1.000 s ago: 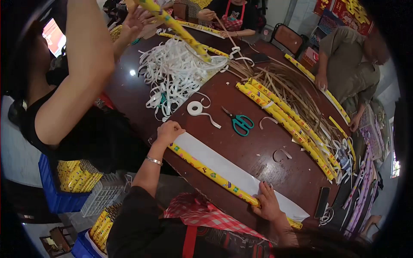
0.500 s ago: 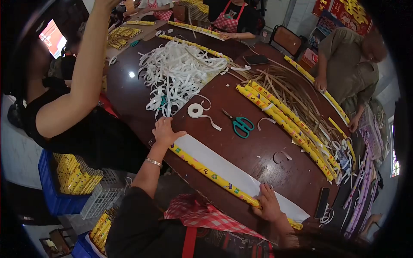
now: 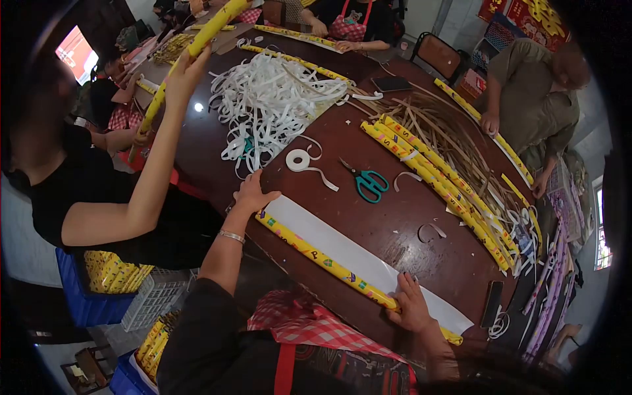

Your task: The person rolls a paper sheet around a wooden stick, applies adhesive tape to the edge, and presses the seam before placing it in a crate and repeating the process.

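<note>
A sheet of yellow printed wrapping paper, partly rolled into a long tube point(image 3: 329, 266), lies along the near table edge. Its white underside point(image 3: 342, 245) shows as a strip beyond the roll. My left hand point(image 3: 253, 193) is at the roll's far left end, thumb and fingers spread. Toward the other end, my right hand point(image 3: 413, 304) rests over the roll and the white strip with fingers stretched out. Beyond the sheet lie scissors with teal handles point(image 3: 370, 185) and a roll of white tape point(image 3: 298, 160) with a loose tail.
A heap of white strips point(image 3: 270, 99) covers the table's far left. Finished yellow rolls point(image 3: 438, 191) lie beside brown strips point(image 3: 454, 141) at right. A phone point(image 3: 492, 304) is near the right edge. At left, a co-worker's raised hand point(image 3: 187, 76) holds a long yellow roll point(image 3: 209, 29).
The co-worker at left has brought a long yellow roll into view and lowered the raised arm. My hands stay in nearly the same places on the paper; the view has shifted slightly.
</note>
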A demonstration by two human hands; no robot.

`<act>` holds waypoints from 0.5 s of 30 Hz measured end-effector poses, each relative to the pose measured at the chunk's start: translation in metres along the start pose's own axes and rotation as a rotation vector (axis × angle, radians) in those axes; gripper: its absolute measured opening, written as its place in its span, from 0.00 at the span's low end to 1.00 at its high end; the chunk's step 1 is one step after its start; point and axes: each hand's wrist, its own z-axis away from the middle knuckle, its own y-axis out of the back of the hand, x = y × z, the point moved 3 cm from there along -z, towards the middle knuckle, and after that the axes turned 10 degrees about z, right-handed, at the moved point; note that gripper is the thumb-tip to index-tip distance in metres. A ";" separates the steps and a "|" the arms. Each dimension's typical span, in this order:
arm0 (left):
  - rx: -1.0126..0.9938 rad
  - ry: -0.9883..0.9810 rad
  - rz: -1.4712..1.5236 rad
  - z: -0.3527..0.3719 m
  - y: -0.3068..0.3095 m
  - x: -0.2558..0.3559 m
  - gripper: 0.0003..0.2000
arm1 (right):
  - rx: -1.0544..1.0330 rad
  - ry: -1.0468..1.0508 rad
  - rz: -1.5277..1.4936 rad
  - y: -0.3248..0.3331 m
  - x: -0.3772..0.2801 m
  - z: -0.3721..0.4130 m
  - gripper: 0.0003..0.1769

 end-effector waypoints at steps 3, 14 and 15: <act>0.033 -0.044 0.028 -0.004 -0.004 -0.006 0.49 | 0.034 0.013 -0.008 -0.002 -0.001 0.001 0.25; 0.034 0.004 0.063 -0.005 -0.005 -0.005 0.49 | 0.037 0.017 0.004 -0.003 0.001 0.001 0.23; 0.032 0.008 0.065 -0.005 -0.005 -0.004 0.49 | 0.031 0.022 0.002 -0.003 0.001 0.002 0.23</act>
